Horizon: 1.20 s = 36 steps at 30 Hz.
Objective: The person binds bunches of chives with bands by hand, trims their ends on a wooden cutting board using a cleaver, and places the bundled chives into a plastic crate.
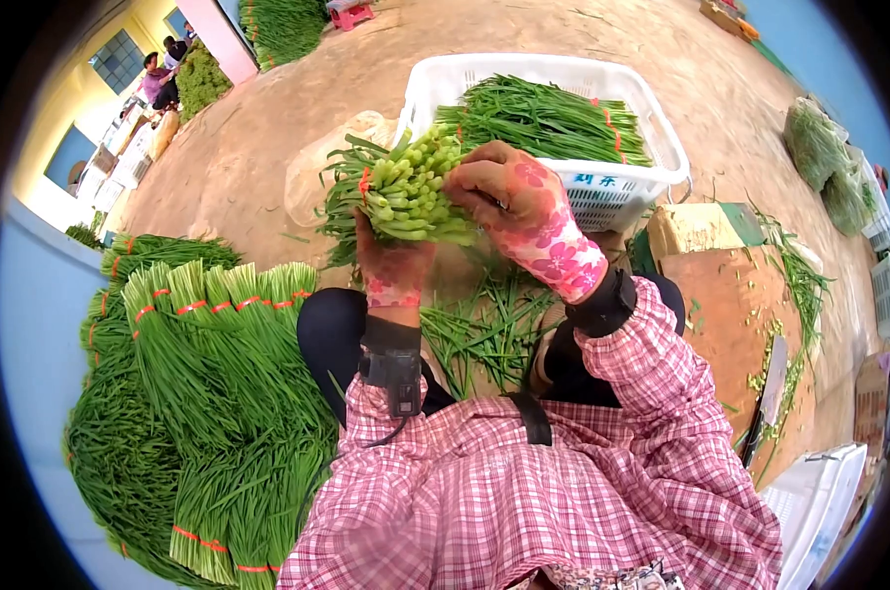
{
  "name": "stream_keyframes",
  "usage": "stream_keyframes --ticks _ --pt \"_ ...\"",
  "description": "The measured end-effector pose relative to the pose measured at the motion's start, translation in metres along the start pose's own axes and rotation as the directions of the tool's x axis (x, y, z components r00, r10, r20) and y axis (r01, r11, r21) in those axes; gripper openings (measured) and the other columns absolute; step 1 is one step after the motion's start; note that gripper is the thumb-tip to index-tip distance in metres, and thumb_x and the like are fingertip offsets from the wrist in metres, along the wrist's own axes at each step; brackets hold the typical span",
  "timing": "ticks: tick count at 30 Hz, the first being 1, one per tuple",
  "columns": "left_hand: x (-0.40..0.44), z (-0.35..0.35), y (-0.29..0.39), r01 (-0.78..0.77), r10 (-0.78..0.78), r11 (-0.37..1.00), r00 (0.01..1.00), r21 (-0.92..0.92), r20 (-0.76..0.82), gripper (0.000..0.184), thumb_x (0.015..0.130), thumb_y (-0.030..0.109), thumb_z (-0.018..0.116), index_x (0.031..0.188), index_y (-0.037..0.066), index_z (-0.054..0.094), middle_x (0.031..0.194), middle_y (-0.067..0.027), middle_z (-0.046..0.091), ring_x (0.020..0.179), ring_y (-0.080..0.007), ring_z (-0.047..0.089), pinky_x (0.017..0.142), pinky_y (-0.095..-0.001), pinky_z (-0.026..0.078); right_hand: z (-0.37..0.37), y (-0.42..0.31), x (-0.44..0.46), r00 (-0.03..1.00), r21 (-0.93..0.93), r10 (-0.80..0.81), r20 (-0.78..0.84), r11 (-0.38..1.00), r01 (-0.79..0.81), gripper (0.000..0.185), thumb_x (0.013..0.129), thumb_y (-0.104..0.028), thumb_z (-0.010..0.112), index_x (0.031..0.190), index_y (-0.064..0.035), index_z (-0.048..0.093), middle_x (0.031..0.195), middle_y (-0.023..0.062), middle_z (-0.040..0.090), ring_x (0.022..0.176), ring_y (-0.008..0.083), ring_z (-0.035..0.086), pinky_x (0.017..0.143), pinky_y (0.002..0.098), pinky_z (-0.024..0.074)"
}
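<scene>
My left hand [394, 265], in a pink-patterned glove, is wrapped around a bundle of green stalks [406, 187] from below. A red band circles the bundle, and its thick pale green ends face right and up toward me. At the right edge of these ends is my right hand [524, 211], in a pink flowered glove with its fingers curled and pinched together. What lies between those fingertips is hidden. Loose green leaves [489, 329] lie on the floor between my legs, below both hands.
Ahead stands a white plastic basket [666, 128] with long banded greens [543, 113] inside. Banded bundles [229, 364] are piled on my left. On my right are a wooden board [730, 315] with scraps and a knife [771, 383]. People [158, 84] sit far back left.
</scene>
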State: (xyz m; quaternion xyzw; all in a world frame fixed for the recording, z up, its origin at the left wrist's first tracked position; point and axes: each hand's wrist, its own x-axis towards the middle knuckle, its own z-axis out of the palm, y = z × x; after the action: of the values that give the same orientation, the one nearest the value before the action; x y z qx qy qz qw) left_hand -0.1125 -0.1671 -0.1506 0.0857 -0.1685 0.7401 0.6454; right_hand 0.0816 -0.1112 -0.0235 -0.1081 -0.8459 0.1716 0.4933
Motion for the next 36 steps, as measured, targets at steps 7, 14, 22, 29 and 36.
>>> stream_keyframes --ticks 7,14,22,29,36 --pt "0.002 -0.006 0.004 0.078 -0.074 0.996 0.992 -0.034 0.098 0.069 0.096 0.051 0.052 0.15 0.009 0.038 0.156 -0.0151 0.034 0.144 -0.0361 0.029 0.12 -0.0553 0.019 -0.008 0.006 -0.015 0.913 0.323 0.407 -0.004 0.865 -0.384 0.007 0.085 -0.005 0.07 0.091 -0.0017 0.068 0.085 0.0065 0.065 0.075 0.0135 0.061 0.068 0.0274 0.0494" --pt "-0.001 -0.011 0.007 0.051 -0.051 0.999 0.999 -0.009 0.006 0.071 0.095 0.05 0.056 0.149 0.008 0.038 0.155 -0.0145 0.036 0.143 -0.0355 0.032 0.118 -0.0513 0.027 -0.008 0.014 -0.02 0.771 0.595 0.636 0.036 0.606 -0.528 0.009 0.089 -0.007 0.068 0.096 -0.0013 0.068 0.084 0.0053 0.065 0.078 0.013 0.062 0.071 0.0248 0.0486" --pt "0.002 -0.02 0.003 0.051 -0.051 0.999 0.999 -0.013 0.009 0.07 0.096 0.051 0.053 0.15 0.01 0.037 0.156 -0.0145 0.035 0.143 -0.0356 0.031 0.119 -0.0536 0.022 0.007 0.039 -0.028 0.984 0.09 0.174 -0.026 0.981 -0.171 0.009 0.08 -0.005 0.073 0.087 -0.0035 0.068 0.083 0.0118 0.061 0.075 0.0304 0.061 0.066 0.0399 0.0478" --pt "0.0 -0.011 -0.007 0.051 -0.046 0.996 0.997 -0.067 0.067 0.07 0.099 0.052 0.047 0.154 0.013 0.03 0.16 -0.0142 0.025 0.146 -0.0375 0.023 0.119 -0.0588 0.014 -0.015 0.018 -0.04 0.955 0.083 0.249 -0.16 0.968 -0.238 0.008 0.088 0.006 0.064 0.092 -0.0008 0.06 0.088 0.006 0.057 0.08 0.0152 0.058 0.073 0.0271 0.0473" --pt "-0.005 -0.038 0.038 0.123 -0.12 0.991 0.991 0.045 -0.061 0.079 0.09 0.055 0.062 0.15 0.012 0.036 0.156 -0.0136 0.033 0.126 -0.0291 0.048 0.086 -0.0439 0.049 -0.195 -0.02 -0.078 0.774 0.331 0.366 -0.516 0.919 -0.213 0.03 0.097 -0.018 0.058 0.119 0.0021 0.062 0.107 0.0138 0.065 0.101 0.0287 0.064 0.092 0.0363 0.0498"
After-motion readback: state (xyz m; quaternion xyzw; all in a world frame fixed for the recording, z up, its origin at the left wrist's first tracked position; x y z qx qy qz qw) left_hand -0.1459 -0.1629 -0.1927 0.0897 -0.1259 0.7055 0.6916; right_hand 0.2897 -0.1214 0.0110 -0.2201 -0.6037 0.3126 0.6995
